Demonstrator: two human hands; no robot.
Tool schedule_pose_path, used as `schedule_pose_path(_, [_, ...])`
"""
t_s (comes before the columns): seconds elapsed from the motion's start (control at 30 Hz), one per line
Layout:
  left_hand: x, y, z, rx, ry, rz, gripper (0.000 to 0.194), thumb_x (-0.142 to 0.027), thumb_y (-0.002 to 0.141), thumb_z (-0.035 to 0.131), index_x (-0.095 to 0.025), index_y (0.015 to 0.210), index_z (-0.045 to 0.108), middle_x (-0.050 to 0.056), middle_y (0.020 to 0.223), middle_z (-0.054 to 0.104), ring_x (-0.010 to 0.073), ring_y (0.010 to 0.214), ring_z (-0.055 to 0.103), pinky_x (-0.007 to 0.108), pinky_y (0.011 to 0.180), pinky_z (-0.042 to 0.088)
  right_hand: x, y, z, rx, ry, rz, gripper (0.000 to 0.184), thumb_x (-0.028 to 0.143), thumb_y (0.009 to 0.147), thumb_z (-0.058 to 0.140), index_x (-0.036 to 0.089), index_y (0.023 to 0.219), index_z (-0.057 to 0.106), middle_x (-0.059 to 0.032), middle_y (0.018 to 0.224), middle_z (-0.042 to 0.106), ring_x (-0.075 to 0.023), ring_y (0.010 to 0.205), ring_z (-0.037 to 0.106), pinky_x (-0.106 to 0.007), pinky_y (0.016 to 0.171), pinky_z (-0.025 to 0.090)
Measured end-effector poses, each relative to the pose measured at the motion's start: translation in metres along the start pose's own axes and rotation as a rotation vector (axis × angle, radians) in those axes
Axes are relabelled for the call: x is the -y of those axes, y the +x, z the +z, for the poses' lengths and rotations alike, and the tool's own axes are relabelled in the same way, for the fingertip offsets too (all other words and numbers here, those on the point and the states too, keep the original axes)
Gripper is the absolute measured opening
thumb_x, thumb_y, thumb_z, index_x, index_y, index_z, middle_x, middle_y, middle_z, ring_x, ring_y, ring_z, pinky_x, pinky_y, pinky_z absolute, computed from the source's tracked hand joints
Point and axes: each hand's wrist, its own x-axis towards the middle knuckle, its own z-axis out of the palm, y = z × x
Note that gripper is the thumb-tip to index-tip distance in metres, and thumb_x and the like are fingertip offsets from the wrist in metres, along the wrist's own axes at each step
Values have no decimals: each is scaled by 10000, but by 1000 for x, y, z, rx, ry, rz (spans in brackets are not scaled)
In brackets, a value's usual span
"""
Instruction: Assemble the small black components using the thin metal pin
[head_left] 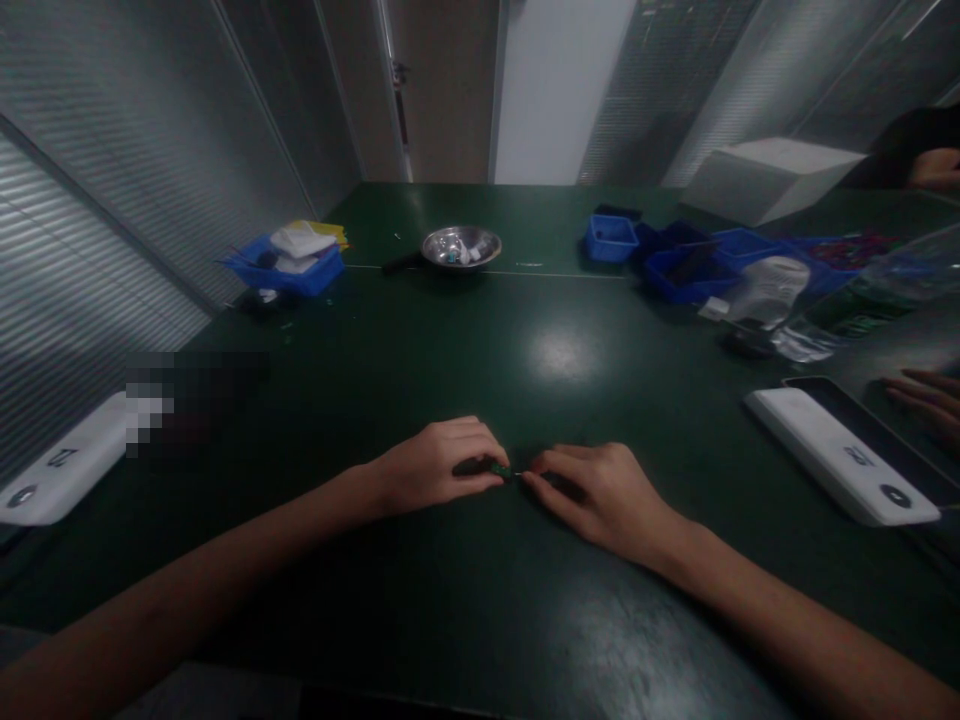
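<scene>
Between thumb and fingers, my left hand (444,462) pinches a small green piece (501,470) that looks like a circuit board. My right hand (600,490) is closed in a pinch facing it, just to the right. A thin, pale metallic tip (517,474) shows between the fingertips of both hands; the rest of it is hidden by my right fingers and too small to name. Both hands are low over the dark green table (450,360), near its front.
A metal bowl (461,248) with small parts stands farther back. Blue bins are at left (300,272) and right (611,240). White devices lie at left (75,455) and right (840,455). A plastic bottle (862,300) and another person's hand (930,400) are at the right.
</scene>
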Motion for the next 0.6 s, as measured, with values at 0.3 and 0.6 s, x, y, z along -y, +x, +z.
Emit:
schedule_pose_path(0.3, [1,0,0,11,-15,1,171,-229,986,655,-158,1139,687,84,1062,683,198,1011,614,328,887,480,9,5,9,-40,60,37,305,385,1074,483,204,955,698,-14,803,693,-134,670,646,-251,625,408])
schedule_pose_path(0.6, [1,0,1,5,-37,-39,414,-238,966,686,-164,1367,617,78,1029,663,196,956,604,335,862,490,11,7,6,-159,159,142,275,374,1047,522,216,963,731,-8,800,727,-137,645,647,-248,604,429])
